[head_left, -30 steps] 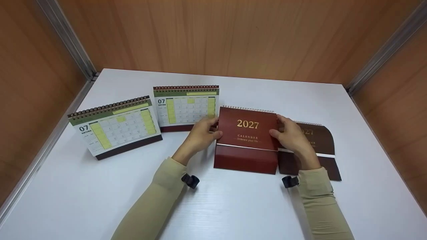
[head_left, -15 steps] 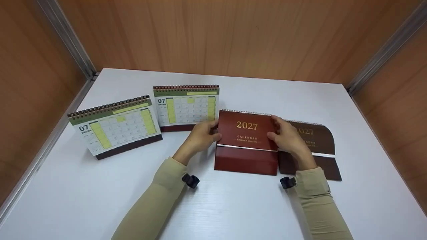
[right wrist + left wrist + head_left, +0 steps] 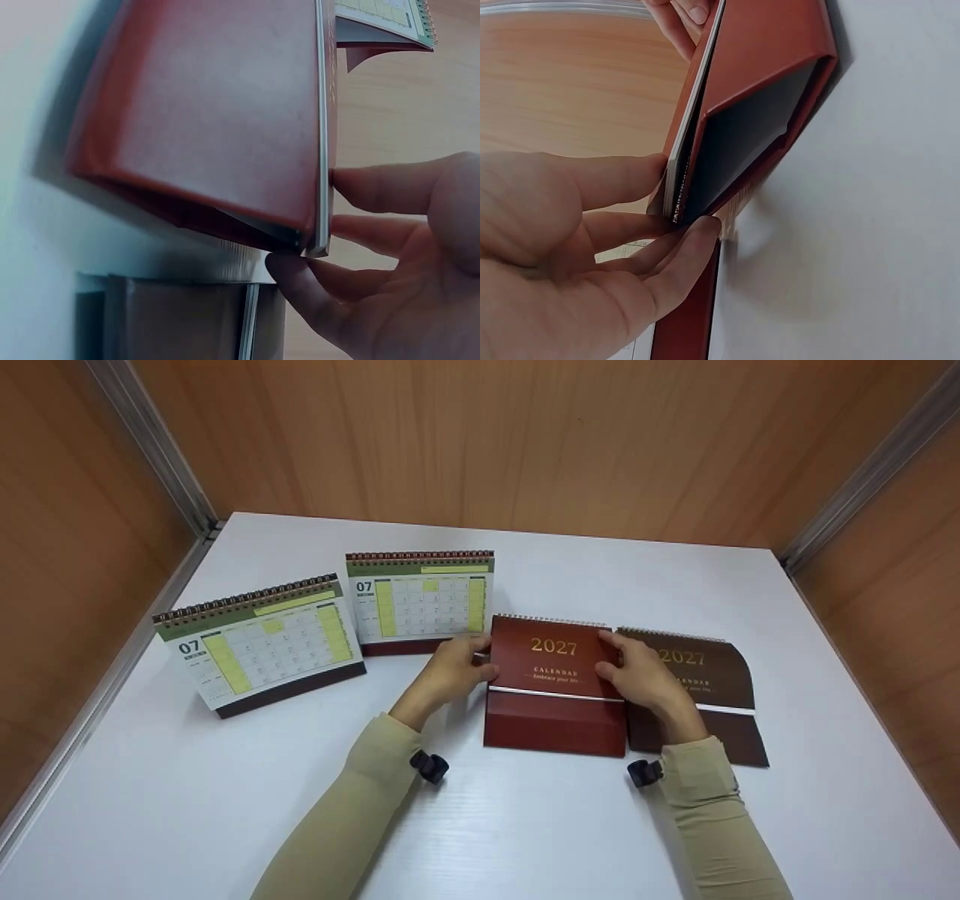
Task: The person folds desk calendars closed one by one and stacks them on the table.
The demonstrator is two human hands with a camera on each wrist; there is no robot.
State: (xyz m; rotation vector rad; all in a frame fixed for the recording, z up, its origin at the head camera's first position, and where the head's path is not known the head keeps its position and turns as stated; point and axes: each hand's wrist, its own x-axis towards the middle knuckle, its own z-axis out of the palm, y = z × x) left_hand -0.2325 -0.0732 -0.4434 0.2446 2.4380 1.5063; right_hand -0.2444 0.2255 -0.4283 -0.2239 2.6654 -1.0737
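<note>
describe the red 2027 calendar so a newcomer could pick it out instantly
On the white table, right of two calendars showing 07 pages, stand two with 2027 covers. The red calendar is between the person's hands. Its red cover distinguishes it from the brown calendar beside it.

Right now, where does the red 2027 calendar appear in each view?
Head: red 2027 calendar, right of and slightly below centre.
Left wrist: red 2027 calendar, top, about centre.
Right wrist: red 2027 calendar, upper left to centre.
Shared landmark: white table, lower in head, right side in left wrist, left side in right wrist.
</note>
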